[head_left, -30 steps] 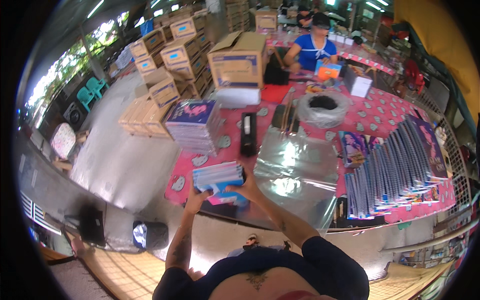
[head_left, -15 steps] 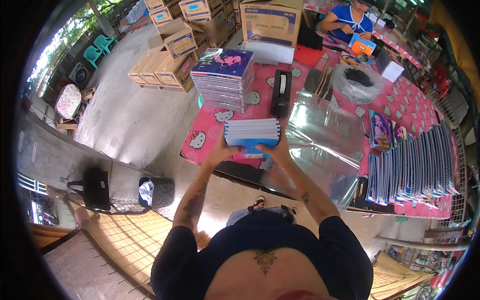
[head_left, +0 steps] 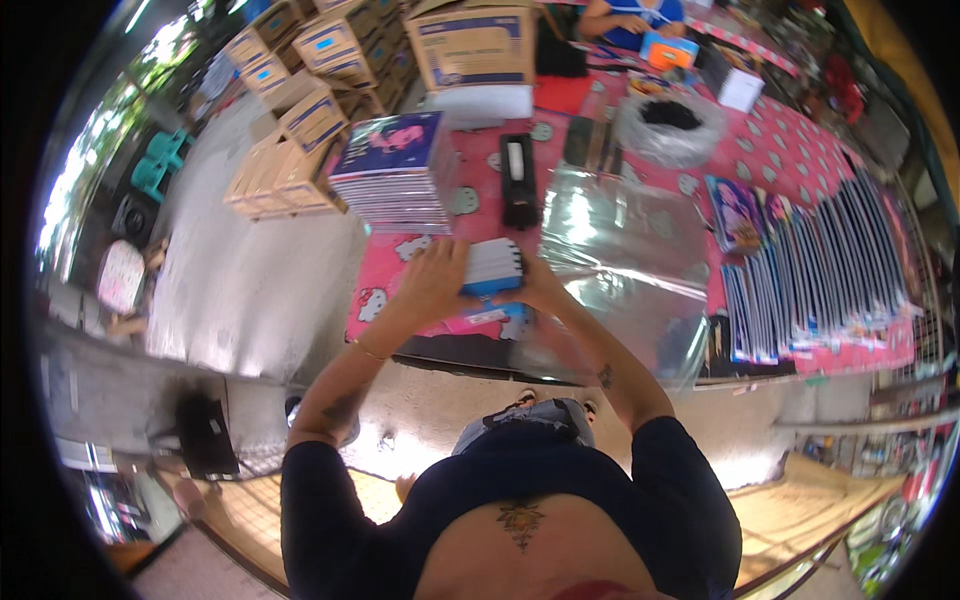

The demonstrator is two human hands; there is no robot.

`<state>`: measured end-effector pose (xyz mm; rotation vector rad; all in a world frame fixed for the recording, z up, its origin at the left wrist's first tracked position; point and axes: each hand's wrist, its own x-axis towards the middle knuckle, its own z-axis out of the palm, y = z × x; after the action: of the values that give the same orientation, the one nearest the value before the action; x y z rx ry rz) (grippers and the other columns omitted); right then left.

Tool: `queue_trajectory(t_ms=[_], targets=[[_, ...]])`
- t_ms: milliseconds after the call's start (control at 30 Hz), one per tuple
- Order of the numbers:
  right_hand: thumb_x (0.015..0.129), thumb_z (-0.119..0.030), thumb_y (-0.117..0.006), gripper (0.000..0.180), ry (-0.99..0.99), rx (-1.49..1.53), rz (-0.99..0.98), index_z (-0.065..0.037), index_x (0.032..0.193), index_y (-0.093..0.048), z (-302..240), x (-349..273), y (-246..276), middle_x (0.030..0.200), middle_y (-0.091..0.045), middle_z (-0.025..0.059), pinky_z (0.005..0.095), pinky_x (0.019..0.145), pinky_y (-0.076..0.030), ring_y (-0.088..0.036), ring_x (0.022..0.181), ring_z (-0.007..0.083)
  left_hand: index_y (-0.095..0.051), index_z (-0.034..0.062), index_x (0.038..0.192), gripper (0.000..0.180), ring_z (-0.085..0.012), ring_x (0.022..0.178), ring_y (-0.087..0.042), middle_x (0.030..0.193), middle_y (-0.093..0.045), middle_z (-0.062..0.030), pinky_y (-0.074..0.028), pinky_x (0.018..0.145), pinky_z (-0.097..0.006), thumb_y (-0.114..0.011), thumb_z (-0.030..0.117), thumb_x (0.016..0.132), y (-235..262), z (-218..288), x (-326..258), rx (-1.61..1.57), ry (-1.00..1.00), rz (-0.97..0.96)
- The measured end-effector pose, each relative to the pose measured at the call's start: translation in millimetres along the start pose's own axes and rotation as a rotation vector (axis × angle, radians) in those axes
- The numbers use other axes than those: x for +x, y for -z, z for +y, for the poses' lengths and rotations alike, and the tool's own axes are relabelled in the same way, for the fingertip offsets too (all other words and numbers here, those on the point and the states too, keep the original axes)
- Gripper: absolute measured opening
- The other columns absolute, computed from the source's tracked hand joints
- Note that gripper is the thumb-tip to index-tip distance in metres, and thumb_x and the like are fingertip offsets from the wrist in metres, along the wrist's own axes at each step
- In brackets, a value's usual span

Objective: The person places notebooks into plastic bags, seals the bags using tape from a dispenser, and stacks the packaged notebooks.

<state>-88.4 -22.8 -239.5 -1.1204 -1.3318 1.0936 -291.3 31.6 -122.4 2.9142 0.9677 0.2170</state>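
A small stack of spiral notebooks with blue covers and white page edges stands near the front edge of the pink table, between my hands. My left hand wraps over the stack's left part, its fingers lying across the top and hiding that side. Gripping the right end is my right hand, thumb toward the front. Under the stack, a pink and blue cover shows partly. A black tape dispenser sits just beyond the stack. To the right of my right hand lie clear plastic sheets.
A tall pile of notebooks stands at the table's left edge. Many spiral notebooks are lined up at the right. A plastic-wrapped roll and cardboard boxes are farther back. Across the table, another person handles a notebook.
My left hand has shifted from the stack's left end to over its top left. My right hand keeps its hold at the right end. The whole view has turned slightly.
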Motion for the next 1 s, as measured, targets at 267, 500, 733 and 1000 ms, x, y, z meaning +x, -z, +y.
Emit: queue_trajectory(t_ms=[267, 500, 733, 1000], targets=[[0.056, -0.026, -0.095, 0.11, 0.119, 0.03, 0.477, -0.005, 0.148, -0.037, -15, -56, 48, 0.137, -0.055, 0.0162, 0.0435, 0.108, -0.039, -0.05, 0.129, 0.0276, -0.05, -0.0011, 0.113, 0.071, -0.041, 0.088, -0.068, 0.097, -0.066, -0.0236, -0.054, 0.073, -0.046, -0.088, 0.034, 0.065, 32, 28, 12, -0.242, 0.093, 0.064], [0.087, -0.035, -0.074, 0.072, -0.467, 0.507, 0.441, -0.005, 0.144, -0.042, -12, -163, 125, 0.124, -0.06, 0.0098, 0.0348, 0.086, -0.053, -0.06, 0.111, 0.0182, -0.063, 0.0021, 0.12, 0.049, -0.013, 0.087, -0.065, 0.102, -0.069, -0.0056, -0.053, 0.076, -0.028, -0.08, 0.03, 0.082, -91, 79, 62, -1.486, 0.502, -0.117], [0.081, -0.031, -0.082, 0.039, -0.544, 0.401, 0.523, -0.004, 0.103, -0.065, 15, -182, 238, 0.08, -0.062, -0.0005, 0.0219, 0.054, -0.043, -0.057, 0.065, 0.006, -0.071, -0.0057, 0.1, 0.071, -0.0258, 0.079, -0.069, 0.089, -0.071, -0.0143, -0.054, 0.073, -0.037, -0.074, 0.061, 0.076, -148, 149, 133, -1.114, 0.494, -0.177], [0.081, -0.031, -0.084, 0.036, -0.591, 0.179, 0.621, 0.0, 0.083, -0.066, 37, -172, 251, 0.061, -0.048, -0.004, 0.0224, 0.035, -0.024, -0.036, 0.041, 0.0034, -0.068, -0.0103, 0.095, 0.097, -0.0381, 0.095, -0.068, 0.095, -0.069, -0.0279, -0.052, 0.082, -0.045, -0.063, 0.083, 0.067, -194, 146, 165, -0.601, 0.523, -0.17]])
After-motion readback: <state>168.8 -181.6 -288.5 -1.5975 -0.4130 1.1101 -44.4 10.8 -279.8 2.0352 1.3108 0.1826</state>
